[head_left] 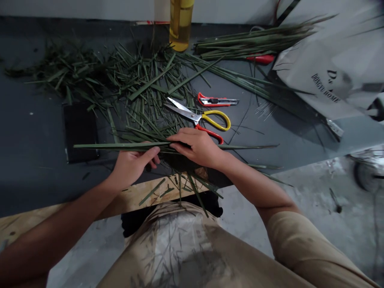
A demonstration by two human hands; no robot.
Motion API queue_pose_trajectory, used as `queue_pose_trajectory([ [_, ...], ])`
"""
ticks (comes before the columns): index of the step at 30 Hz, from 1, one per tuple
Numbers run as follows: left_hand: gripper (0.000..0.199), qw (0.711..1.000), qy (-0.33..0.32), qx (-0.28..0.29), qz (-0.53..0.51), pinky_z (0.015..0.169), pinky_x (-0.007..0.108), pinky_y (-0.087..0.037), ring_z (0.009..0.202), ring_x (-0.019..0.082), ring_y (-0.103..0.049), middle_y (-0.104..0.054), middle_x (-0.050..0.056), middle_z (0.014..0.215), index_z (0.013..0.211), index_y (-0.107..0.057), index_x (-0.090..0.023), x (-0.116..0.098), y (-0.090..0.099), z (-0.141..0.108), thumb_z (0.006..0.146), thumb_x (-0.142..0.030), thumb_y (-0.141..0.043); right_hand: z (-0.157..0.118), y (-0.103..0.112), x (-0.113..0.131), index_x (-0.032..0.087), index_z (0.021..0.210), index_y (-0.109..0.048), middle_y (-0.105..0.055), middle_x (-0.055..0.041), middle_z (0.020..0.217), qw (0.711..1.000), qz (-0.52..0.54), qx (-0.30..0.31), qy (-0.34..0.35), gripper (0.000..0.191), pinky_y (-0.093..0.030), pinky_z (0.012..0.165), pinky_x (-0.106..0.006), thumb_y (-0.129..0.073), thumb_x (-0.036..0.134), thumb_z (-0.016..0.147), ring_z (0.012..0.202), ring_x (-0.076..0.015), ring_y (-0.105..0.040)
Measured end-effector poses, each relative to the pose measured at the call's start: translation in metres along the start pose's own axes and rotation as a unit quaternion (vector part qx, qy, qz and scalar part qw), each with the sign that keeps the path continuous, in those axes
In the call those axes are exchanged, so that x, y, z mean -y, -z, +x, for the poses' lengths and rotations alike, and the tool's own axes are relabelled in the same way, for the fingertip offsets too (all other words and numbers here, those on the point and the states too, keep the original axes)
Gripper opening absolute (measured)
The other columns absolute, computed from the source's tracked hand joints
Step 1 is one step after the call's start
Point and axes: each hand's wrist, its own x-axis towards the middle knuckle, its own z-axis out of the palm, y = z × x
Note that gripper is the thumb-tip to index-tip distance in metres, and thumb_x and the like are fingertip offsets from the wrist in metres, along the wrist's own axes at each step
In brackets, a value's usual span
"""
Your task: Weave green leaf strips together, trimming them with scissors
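Between my two hands a long green leaf strip [99, 146] lies level, close above the table's near edge. My left hand [136, 160] pinches it with the thumb on top and the fingers curled below. Further right, my right hand [196, 147] grips the same strip, fingertips pressed together on it. One end sticks out past my left hand, and a thin brown-tipped end shows beyond my right wrist. Just behind my right hand lie open scissors [196, 117] with one yellow and one red handle. A red utility knife [218, 101] rests behind the scissors.
Cut leaf pieces [144, 76] are heaped across the dark table [27, 132]. A black phone [80, 134] lies left. Behind stands a bottle of yellow liquid [181, 28]. Long leaves [240, 44] and a white printed bag [333, 76] occupy the right. Scraps lie on the wooden edge [135, 192].
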Motion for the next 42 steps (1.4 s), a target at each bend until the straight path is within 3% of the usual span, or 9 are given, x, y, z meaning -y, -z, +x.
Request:
queue_pose_trajectory([
  [8, 0.028, 0.988, -0.034, 0.062, 0.138, 0.070, 0.030, -0.054, 0.070, 0.019, -0.068, -0.075, 0.001, 0.075, 0.075, -0.077, -0.024, 0.001, 0.002, -0.002, 0.090, -0.045, -0.067, 0.003, -0.009, -0.006, 0.015, 0.107, -0.076, -0.074, -0.0103, 0.096, 0.998, -0.056, -0.010, -0.027, 0.023, -0.053, 0.083, -0.032, -0.054, 0.025, 0.107, 0.092, -0.0205, -0.067],
  [13, 0.036, 0.991, -0.045, 0.067, 0.111, 0.073, 0.029, -0.058, 0.071, 0.019, -0.070, -0.077, 0.003, 0.077, 0.082, -0.077, -0.022, 0.008, -0.001, -0.003, 0.097, -0.049, -0.058, 0.003, -0.010, -0.007, 0.015, 0.105, -0.075, -0.074, -0.0098, 0.094, 0.996, -0.076, -0.032, -0.033, 0.024, -0.052, 0.082, -0.032, -0.053, 0.023, 0.107, 0.089, -0.0202, -0.066],
  [16, 0.035, 1.000, -0.020, 0.021, 0.010, 0.064, 0.029, -0.059, 0.062, 0.018, -0.070, -0.076, 0.005, 0.075, 0.090, -0.076, -0.017, 0.010, -0.002, -0.002, 0.096, -0.048, -0.060, 0.003, -0.005, -0.005, 0.015, 0.103, -0.075, -0.073, -0.0090, 0.091, 0.996, -0.062, -0.044, -0.037, 0.023, -0.051, 0.079, -0.031, -0.053, 0.024, 0.105, 0.085, -0.0190, -0.065],
  [20, 0.031, 0.997, -0.021, -0.068, -0.026, 0.054, 0.027, -0.054, 0.051, 0.016, -0.064, -0.071, 0.005, 0.063, 0.065, -0.070, -0.017, 0.010, 0.000, 0.002, 0.088, -0.038, -0.068, 0.003, 0.002, -0.001, 0.016, 0.101, -0.074, -0.074, -0.0080, 0.092, 0.997, -0.046, -0.050, -0.046, 0.019, -0.052, 0.081, -0.032, -0.058, 0.025, 0.102, 0.086, -0.0185, -0.066],
  [26, 0.030, 0.999, -0.035, 0.011, 0.009, 0.059, 0.027, -0.055, 0.058, 0.017, -0.066, -0.072, 0.005, 0.065, 0.063, -0.073, -0.020, 0.005, 0.000, -0.002, 0.087, -0.038, -0.069, 0.003, 0.000, -0.001, 0.014, 0.107, -0.074, -0.073, -0.0089, 0.094, 0.999, 0.011, 0.014, 0.032, 0.022, -0.054, 0.081, -0.029, -0.056, 0.026, 0.107, 0.088, -0.0172, -0.068],
  [31, 0.021, 0.995, -0.032, 0.097, -0.012, 0.060, 0.028, -0.058, 0.064, 0.018, -0.068, -0.075, 0.004, 0.072, 0.080, -0.079, -0.022, 0.002, -0.010, -0.009, 0.085, -0.041, -0.072, 0.006, -0.007, -0.009, 0.015, 0.105, -0.073, -0.072, -0.0100, 0.096, 0.996, -0.080, -0.029, -0.004, 0.024, -0.052, 0.083, -0.033, -0.051, 0.025, 0.108, 0.089, -0.0200, -0.065],
  [34, 0.024, 0.993, -0.013, 0.112, -0.037, 0.062, 0.029, -0.060, 0.064, 0.018, -0.069, -0.075, 0.004, 0.071, 0.087, -0.080, -0.020, 0.004, -0.012, -0.008, 0.086, -0.043, -0.073, 0.006, -0.007, -0.014, 0.016, 0.105, -0.073, -0.073, -0.0103, 0.098, 0.996, -0.089, -0.025, -0.006, 0.022, -0.052, 0.084, -0.034, -0.053, 0.025, 0.108, 0.090, -0.0206, -0.065],
  [37, 0.030, 0.993, 0.024, 0.069, -0.095, 0.060, 0.029, -0.060, 0.062, 0.019, -0.070, -0.074, 0.005, 0.069, 0.094, -0.079, -0.017, 0.010, -0.009, -0.003, 0.088, -0.046, -0.074, 0.006, -0.004, -0.014, 0.016, 0.105, -0.073, -0.074, -0.0100, 0.097, 0.996, -0.088, -0.029, -0.004, 0.022, -0.051, 0.083, -0.034, -0.054, 0.026, 0.107, 0.089, -0.0204, -0.066],
  [42, 0.030, 0.986, 0.021, -0.085, -0.144, 0.055, 0.025, -0.056, 0.057, 0.015, -0.068, -0.074, 0.004, 0.067, 0.095, -0.079, -0.014, 0.019, 0.000, 0.001, 0.089, -0.043, -0.077, 0.005, 0.002, -0.011, 0.015, 0.105, -0.073, -0.074, -0.0091, 0.095, 0.995, -0.080, -0.050, -0.009, 0.023, -0.050, 0.083, -0.033, -0.053, 0.027, 0.107, 0.088, -0.0191, -0.065],
])
